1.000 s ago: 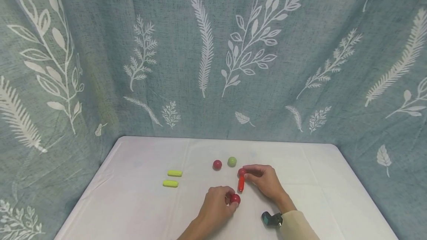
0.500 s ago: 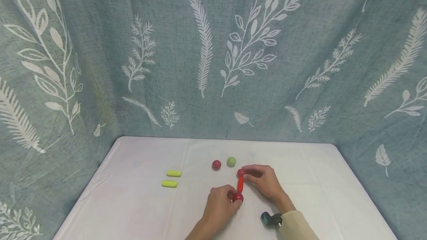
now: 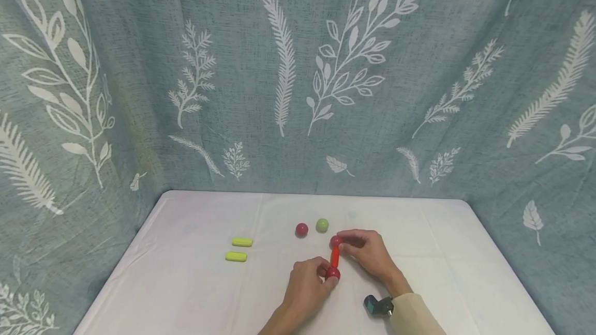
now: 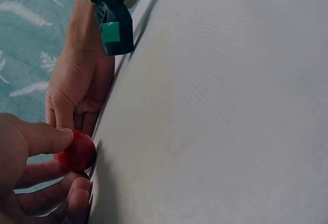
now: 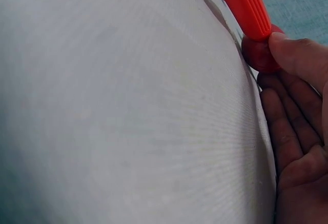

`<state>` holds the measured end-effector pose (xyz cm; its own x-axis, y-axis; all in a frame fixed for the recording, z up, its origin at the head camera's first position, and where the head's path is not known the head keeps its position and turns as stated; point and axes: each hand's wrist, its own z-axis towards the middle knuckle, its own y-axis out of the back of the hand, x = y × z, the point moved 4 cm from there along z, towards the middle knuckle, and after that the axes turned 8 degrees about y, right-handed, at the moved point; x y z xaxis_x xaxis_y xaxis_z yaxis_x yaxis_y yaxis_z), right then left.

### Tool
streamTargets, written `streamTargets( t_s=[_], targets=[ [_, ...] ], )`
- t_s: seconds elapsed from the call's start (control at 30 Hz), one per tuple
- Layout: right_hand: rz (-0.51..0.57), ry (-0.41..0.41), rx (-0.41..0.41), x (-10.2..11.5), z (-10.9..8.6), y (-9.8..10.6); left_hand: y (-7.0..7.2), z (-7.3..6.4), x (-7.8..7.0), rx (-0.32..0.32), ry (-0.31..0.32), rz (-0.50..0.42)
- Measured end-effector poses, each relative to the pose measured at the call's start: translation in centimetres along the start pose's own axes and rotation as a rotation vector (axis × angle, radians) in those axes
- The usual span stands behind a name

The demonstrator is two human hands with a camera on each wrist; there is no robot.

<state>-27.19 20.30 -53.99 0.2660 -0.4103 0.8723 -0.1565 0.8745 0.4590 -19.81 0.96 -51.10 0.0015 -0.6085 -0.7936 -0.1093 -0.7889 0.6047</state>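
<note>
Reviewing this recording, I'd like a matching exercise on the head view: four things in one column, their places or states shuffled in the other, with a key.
Things
1. left grip
2. orange-red stick
3. green ball
4. yellow-green sticks

Places and states
A. lying to the left of every ball in the picture
B. in line between the two held red balls
C. just right of the unheld red ball, with a gap
D. pinching the nearer held red ball

Right pairs: 1-D, 2-B, 3-C, 4-A
</note>
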Motion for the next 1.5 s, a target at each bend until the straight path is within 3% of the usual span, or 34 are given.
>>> streamTargets(
  t_s=[0.63,1.0,1.27,1.5],
  targets=[
    [-0.004,-0.004,-0.004,0.0,0.0,-0.1,0.0,-0.2,0.1,0.014,0.005,-0.012],
    [-0.104,-0.037,-0.122,1.6,-1.5,0.1,0.0,0.1,0.4,0.018,0.027,-0.034],
    [-0.073,0.0,0.035,2.9,-4.2,-0.6,0.5,0.5,1.0,0.01,-0.027,-0.064],
    [-0.098,0.027,0.069,3.7,-5.1,-1.4,0.9,0.6,1.1,0.018,-0.065,-0.057]
  ],
)
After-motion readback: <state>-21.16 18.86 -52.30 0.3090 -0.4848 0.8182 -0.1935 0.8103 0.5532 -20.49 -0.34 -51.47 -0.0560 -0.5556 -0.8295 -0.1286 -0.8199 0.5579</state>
